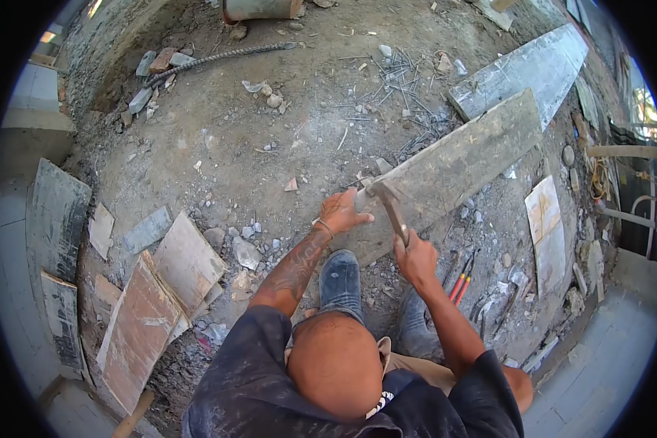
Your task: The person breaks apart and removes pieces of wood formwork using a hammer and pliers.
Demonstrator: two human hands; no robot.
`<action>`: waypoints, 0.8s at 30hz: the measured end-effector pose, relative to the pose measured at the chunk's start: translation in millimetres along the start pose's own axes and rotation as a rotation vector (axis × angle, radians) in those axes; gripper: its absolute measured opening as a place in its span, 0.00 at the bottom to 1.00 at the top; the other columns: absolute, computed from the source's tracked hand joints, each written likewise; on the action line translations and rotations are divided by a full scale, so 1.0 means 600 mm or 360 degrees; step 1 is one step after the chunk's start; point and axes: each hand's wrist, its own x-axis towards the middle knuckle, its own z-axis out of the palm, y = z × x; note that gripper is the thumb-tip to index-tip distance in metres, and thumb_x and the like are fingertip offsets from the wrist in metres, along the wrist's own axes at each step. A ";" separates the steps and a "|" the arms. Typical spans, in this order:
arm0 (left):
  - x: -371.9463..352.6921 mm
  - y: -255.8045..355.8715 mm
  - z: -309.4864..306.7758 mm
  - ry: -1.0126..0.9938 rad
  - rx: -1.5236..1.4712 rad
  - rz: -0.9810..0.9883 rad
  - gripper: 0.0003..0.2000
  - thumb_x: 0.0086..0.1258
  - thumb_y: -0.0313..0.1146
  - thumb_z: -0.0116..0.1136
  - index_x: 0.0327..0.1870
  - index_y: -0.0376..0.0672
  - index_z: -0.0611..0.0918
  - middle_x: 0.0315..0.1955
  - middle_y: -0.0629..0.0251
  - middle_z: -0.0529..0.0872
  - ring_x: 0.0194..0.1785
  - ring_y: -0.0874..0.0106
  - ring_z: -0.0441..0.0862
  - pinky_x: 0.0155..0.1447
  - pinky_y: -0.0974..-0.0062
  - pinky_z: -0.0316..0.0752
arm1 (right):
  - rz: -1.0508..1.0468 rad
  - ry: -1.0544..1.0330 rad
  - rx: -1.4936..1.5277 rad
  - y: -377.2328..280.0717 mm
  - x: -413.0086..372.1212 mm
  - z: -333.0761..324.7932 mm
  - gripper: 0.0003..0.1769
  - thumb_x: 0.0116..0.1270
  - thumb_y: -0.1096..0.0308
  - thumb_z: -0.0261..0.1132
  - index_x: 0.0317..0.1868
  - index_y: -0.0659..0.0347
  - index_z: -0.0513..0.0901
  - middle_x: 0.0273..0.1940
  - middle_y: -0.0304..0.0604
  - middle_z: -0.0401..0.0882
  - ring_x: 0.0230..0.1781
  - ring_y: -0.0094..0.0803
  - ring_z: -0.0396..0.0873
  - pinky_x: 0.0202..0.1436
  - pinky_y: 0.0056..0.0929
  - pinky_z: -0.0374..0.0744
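Observation:
My right hand is wrapped around the handle of a hammer. The hammer's head is over the near end of a long, dirty wooden board, which slants away to the upper right. At that same end my left hand grips the board's edge, its thumb towards the near side and its fingertips partly hidden. Under the board's near end stands a dark boot. Pliers with red handles lie on the ground right of my right hand.
Many loose nails are scattered beyond the board. A second, greyish board touches its far end. Plywood pieces lie at left, near a grey block. A twisted bar and a bucket are farther off.

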 end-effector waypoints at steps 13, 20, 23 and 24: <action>0.028 -0.006 0.003 0.0089 0.0088 0.0122 0.31 0.45 0.54 0.68 0.43 0.38 0.73 0.34 0.50 0.83 0.42 0.52 0.80 0.45 0.60 0.73 | 0.0142 0.0011 0.0374 -0.008 0.004 0.027 0.17 0.62 0.53 0.59 0.34 0.61 0.79 0.19 0.57 0.76 0.23 0.56 0.77 0.30 0.50 0.74; 0.016 0.035 -0.009 0.0461 -0.0101 0.0189 0.38 0.46 0.56 0.67 0.52 0.35 0.71 0.44 0.47 0.80 0.48 0.51 0.77 0.49 0.59 0.71 | 0.0438 0.0277 0.0943 0.017 0.037 -0.016 0.19 0.64 0.54 0.60 0.31 0.65 0.78 0.18 0.49 0.75 0.18 0.43 0.76 0.26 0.40 0.72; 0.057 0.075 -0.020 0.0856 0.0428 0.0436 0.40 0.48 0.58 0.65 0.55 0.34 0.70 0.45 0.47 0.79 0.50 0.51 0.77 0.52 0.59 0.71 | 0.0459 0.0454 0.1195 0.007 0.044 -0.062 0.17 0.65 0.56 0.60 0.30 0.65 0.78 0.16 0.38 0.74 0.16 0.24 0.73 0.21 0.30 0.71; 0.086 0.092 -0.017 0.0731 0.0298 0.0458 0.38 0.50 0.57 0.65 0.54 0.34 0.71 0.46 0.47 0.79 0.49 0.52 0.77 0.52 0.60 0.71 | 0.0492 0.0492 0.1316 0.001 0.045 -0.080 0.17 0.66 0.57 0.60 0.31 0.64 0.77 0.17 0.37 0.73 0.14 0.22 0.71 0.18 0.26 0.69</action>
